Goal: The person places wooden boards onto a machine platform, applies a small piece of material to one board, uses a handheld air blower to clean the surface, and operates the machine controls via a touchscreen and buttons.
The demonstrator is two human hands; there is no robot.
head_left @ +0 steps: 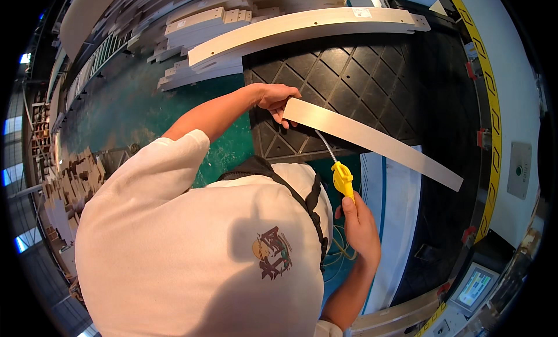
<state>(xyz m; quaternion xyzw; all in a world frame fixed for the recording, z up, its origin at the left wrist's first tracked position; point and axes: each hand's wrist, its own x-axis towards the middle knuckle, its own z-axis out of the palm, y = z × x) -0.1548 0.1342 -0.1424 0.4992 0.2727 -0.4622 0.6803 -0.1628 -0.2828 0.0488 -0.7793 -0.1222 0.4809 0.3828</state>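
Observation:
My left hand (277,103) is closed round the left end of a pale, slightly curved wooden board (372,140), which slants down to the right above a black mat. Part of the fingers is hidden behind the board's end. In my right hand (359,226) is a yellow air blow gun (343,179), gripped by its handle. Its thin metal nozzle (325,144) points up and left, toward the board's lower edge near the left hand. Whether the nozzle tip touches the board I cannot tell.
Long curved boards (308,33) lie along the far edge of the black diamond-patterned mat (325,75). More wooden parts (206,32) are stacked behind. A machine with a yellow-and-black strip (494,122) and a screen (474,286) stands at right. A yellowish hose (343,253) hangs near my waist.

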